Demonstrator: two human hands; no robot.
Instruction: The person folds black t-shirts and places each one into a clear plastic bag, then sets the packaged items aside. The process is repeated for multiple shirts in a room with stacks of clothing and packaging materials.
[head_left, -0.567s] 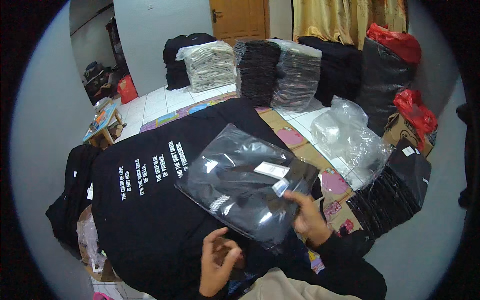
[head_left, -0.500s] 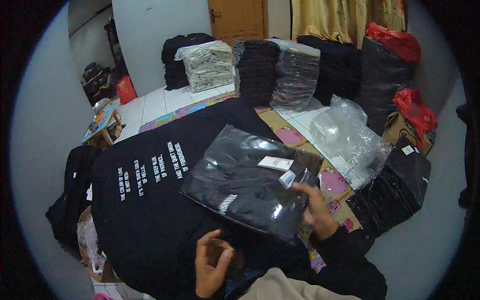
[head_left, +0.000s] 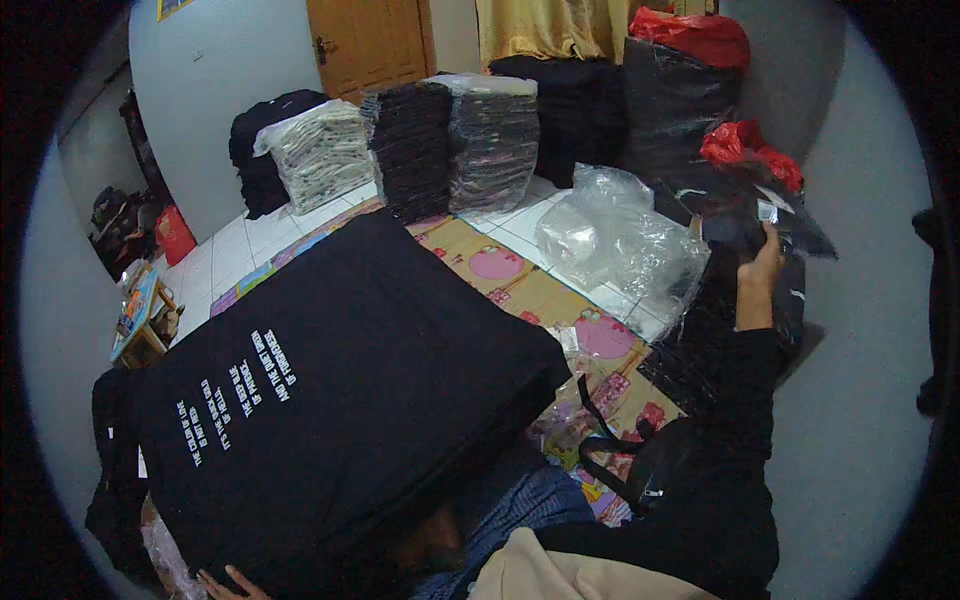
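Out at the right, my right hand is closed on the near edge of a bagged black shirt, beside a small white label. The bag is in clear plastic and hangs over a low stack of similar bagged black garments. In front of me a large black T-shirt with lines of white lettering lies flat, seemingly on a thick pile. Low on the left, my left hand has its fingers apart near the T-shirt's edge, next to some clear plastic; most of that hand is cut off by the frame.
Crumpled clear plastic bags lie on the tiles beyond the patterned mat. Tall stacks of bagged garments stand along the back. A black bag with a strap sits by my right side; a small low table is at far left.
My right hand has carried the bagged shirt from above the T-shirt to the stack at the right. My left hand has moved down and left. The view has turned right.
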